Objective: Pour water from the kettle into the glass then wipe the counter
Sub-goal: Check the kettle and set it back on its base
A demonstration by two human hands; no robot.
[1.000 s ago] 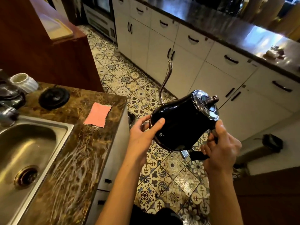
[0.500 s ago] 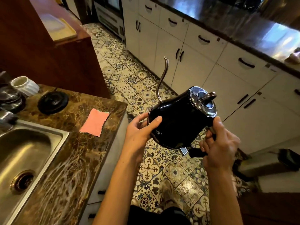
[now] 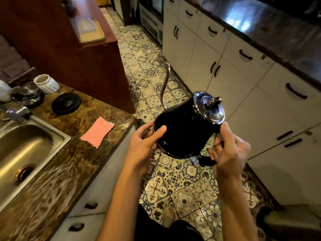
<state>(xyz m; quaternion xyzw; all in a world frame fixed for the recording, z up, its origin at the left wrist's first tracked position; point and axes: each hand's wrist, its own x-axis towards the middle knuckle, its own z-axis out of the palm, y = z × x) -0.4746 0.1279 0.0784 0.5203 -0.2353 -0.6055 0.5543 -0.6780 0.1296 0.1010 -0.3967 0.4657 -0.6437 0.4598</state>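
Note:
I hold a black gooseneck kettle (image 3: 184,129) with a chrome lid in the air above the tiled floor, tilted to the right. My left hand (image 3: 144,145) cups its base from the left. My right hand (image 3: 229,152) grips its black handle at the lower right. Its thin spout curves up and away from me. A pink cloth (image 3: 98,132) lies flat on the brown marble counter (image 3: 57,171) to my left. A clear glass (image 3: 28,92) stands at the counter's back left, beside a white ribbed cup (image 3: 46,83).
A round black kettle base (image 3: 66,103) sits on the counter behind the cloth. A steel sink (image 3: 19,150) with a tap (image 3: 16,113) fills the counter's left. White cabinets (image 3: 243,87) under a dark worktop run along the right. A wooden cabinet (image 3: 73,54) stands behind the counter.
My view has shifted so the counter and sink sit further right in view. The kettle stays in both hands, a little closer to the counter's corner.

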